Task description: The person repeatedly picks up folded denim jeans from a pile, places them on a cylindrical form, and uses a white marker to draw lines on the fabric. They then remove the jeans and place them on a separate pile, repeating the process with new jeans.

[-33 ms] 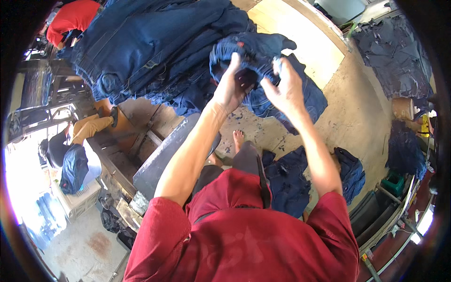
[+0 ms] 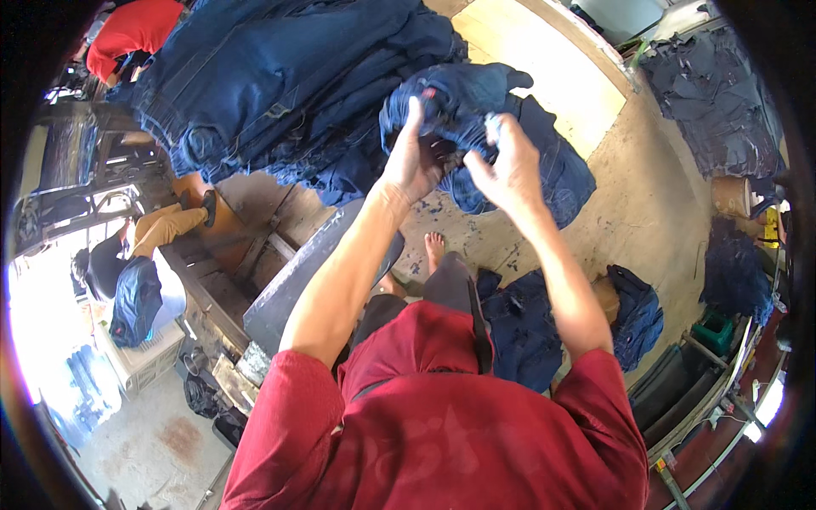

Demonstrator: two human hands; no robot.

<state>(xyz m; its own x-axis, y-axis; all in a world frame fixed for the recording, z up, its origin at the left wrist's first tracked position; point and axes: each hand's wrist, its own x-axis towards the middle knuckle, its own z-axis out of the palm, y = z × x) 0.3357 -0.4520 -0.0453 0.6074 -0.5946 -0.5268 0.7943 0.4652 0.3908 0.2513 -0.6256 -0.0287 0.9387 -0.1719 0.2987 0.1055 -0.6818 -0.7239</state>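
Observation:
Dark blue jeans [image 2: 455,93] with a small red patch hang from my hands, their lower part spreading toward the right. My left hand [image 2: 412,164] grips the gathered waist, with the thumb up along the cloth and the fingers partly hidden beneath it. Beside the same edge, my right hand [image 2: 514,166] is closed, fingertips bunched at the cloth. A small pale thing [image 2: 493,127] shows at those fingertips, too blurred to name. Just left of the jeans lies a large heap of dark blue jeans [image 2: 280,93].
Below my arms, more denim [image 2: 523,327] lies on the floor near my bare foot [image 2: 434,248]. A dark padded seat [image 2: 293,280] stands left. Darker garments [image 2: 714,98] are stacked at the far right. A person in red [image 2: 136,34] bends at the far left.
My right hand has shifted slightly left and down, nearer my left hand. The dark opening in the jeans' waist looks smaller, and the hanging cloth has swung up a little.

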